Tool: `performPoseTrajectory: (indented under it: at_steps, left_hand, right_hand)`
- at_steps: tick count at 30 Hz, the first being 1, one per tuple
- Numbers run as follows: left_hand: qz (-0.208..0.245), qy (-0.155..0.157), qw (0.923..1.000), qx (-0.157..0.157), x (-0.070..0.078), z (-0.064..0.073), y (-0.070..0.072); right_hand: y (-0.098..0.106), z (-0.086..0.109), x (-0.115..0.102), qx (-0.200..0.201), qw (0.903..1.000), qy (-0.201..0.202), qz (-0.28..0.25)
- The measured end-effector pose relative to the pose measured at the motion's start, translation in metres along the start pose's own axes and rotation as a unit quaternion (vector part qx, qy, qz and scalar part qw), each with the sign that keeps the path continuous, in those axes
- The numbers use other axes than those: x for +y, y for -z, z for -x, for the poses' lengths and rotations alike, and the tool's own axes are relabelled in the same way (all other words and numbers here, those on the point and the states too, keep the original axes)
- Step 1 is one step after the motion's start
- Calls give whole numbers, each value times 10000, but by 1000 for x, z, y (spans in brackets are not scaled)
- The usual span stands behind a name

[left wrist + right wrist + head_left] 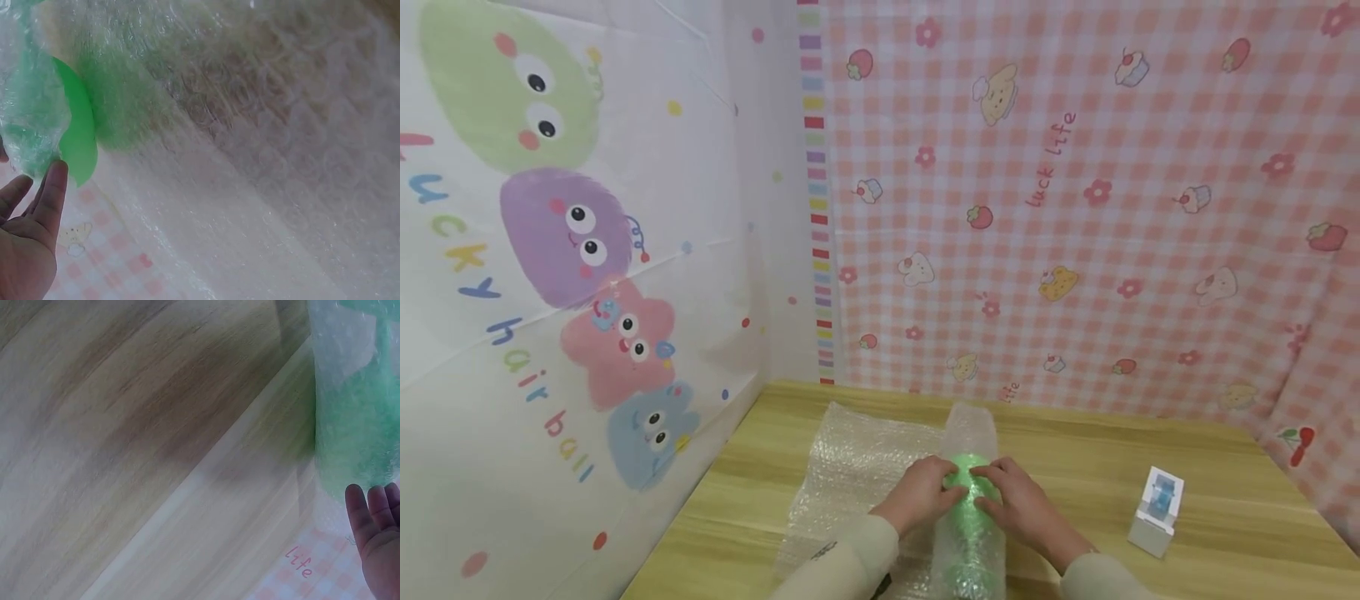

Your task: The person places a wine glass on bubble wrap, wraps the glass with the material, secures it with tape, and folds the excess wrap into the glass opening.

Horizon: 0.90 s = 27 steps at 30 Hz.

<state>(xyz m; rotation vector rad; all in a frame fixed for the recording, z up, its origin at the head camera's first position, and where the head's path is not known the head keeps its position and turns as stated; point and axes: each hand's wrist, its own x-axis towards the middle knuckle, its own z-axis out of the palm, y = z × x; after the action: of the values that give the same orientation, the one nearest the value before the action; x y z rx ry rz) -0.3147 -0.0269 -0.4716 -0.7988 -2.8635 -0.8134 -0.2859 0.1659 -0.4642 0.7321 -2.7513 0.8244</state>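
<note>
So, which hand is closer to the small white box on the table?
Right. The right hand rests on the green wrapped object, nearer the white box; the left hand lies farther off.

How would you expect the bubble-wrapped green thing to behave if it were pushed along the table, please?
The green thing looks rounded, so it may roll sideways. Its bubble wrap looks soft and floppy, so the loose sheet would probably drag and bunch. Both hands, left and right, press it, which may steady it.
</note>
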Motion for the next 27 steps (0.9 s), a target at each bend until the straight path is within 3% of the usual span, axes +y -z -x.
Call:
performPoseTrajectory:
  at_steps: [8, 12, 16, 20, 27]
  left_hand:
    - [93, 1, 9999, 79, -2, 0, 1]
    - [55, 33, 9999, 83, -2, 3, 1]
    - [334, 223, 9992, 30, -6, 6, 2]
    - [728, 443, 9963, -85, -8, 9, 3]
    - [1001, 499, 9937, -60, -9, 10, -1]
  right_hand:
    - [-2, -1, 1, -82, 9979, -564, -323]
    - [-3, -2, 0, 21, 9996, -249, -96]
    - [-6, -5, -3, 105, 9999, 61, 58]
    - [-8, -7, -6, 29, 9999, -112, -54]
    - [-5, -6, -3, -67, 9987, -349, -354]
